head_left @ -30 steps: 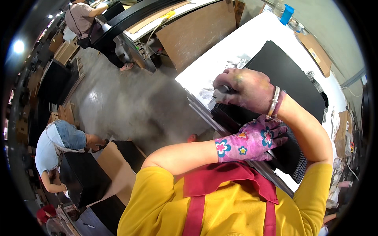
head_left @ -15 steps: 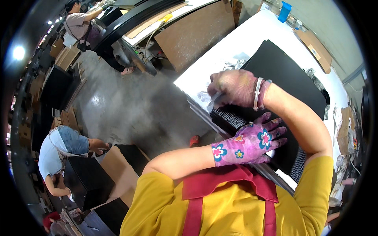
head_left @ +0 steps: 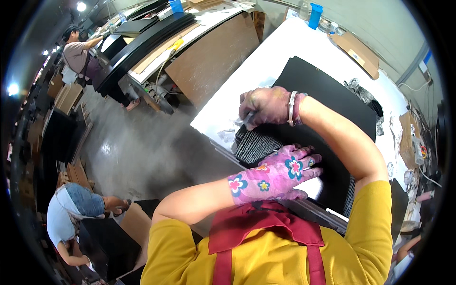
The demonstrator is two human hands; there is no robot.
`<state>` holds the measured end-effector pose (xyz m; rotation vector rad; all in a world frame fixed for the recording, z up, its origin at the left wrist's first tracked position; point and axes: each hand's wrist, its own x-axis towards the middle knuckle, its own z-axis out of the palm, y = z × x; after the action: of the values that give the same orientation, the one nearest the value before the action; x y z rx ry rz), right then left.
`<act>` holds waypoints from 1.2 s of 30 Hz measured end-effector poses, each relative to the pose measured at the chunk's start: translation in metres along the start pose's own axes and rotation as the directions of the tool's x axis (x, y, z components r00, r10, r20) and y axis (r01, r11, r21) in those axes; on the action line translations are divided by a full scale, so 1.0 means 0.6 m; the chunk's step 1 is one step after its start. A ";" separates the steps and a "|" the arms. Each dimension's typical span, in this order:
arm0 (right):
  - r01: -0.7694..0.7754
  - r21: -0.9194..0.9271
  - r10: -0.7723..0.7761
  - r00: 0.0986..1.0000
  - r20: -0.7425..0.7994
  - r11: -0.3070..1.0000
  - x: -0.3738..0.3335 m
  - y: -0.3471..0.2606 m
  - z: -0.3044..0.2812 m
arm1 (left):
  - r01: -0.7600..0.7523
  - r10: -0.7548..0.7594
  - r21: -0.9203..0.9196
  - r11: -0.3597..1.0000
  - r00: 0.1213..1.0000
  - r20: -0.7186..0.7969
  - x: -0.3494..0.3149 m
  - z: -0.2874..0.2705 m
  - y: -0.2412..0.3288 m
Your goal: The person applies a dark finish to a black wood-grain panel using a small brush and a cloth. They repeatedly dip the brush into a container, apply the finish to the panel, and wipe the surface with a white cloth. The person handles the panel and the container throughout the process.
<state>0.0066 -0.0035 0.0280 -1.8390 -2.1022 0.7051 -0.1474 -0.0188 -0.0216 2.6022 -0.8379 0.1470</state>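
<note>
On the white table lies a stack of black panels, its near-left edge showing many thin layers. My left hand, in a pink glove with flowers, rests on the top panel with its fingers spread. A stained purplish glove covers my right hand, which is closed over the stack's left corner. From this fist pokes a small grey piece, blurred, whose kind I cannot make out. Beside it, crumpled clear plastic lies at the table's edge.
The white table carries a blue cup, a cardboard piece and dark crumpled wrapping. One person stands at another bench; another person bends by a black box at lower left.
The whole view has shifted, so the table and stack sit further left. My right hand has moved slightly along the stack's left edge, baring more layered edge. My left hand stays flat on the panel.
</note>
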 end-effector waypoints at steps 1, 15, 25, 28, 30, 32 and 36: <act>-0.105 -0.003 0.105 0.994 -0.007 0.994 -0.004 0.006 -0.015 | -0.013 0.012 -0.014 1.000 1.000 -0.015 -0.001 0.000 -0.010; -0.498 0.101 0.507 0.826 -0.245 0.861 -0.037 0.256 -0.146 | 0.009 -0.008 -0.091 0.996 1.000 0.010 -0.001 0.009 -0.027; -0.523 0.196 0.498 0.534 -0.683 0.830 -0.085 0.390 -0.182 | 0.007 -0.002 -0.040 0.999 0.992 0.127 0.008 -0.023 -0.019; -0.095 0.530 0.513 0.440 -0.737 0.843 -0.106 0.336 -0.192 | 0.028 -0.023 -0.079 0.996 0.997 0.069 -0.002 -0.045 -0.034; 0.098 0.570 0.463 0.481 -0.745 0.815 -0.161 0.293 -0.183 | 0.148 -0.174 -0.174 0.974 0.975 -0.140 -0.002 -0.096 -0.109; 0.238 0.567 0.407 0.490 -0.771 0.789 -0.215 0.237 -0.159 | 0.614 -0.613 -0.053 0.788 0.772 -0.170 0.002 -0.116 -0.201; 0.247 0.704 0.547 0.479 -0.686 0.666 -0.235 0.098 -0.087 | 0.619 -0.578 -0.049 0.784 0.698 -0.423 -0.089 0.069 -0.476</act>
<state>0.1059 -0.1273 0.0589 -1.3965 -0.7352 0.3761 -0.0264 0.2044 -0.1688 2.6354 0.2000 0.5417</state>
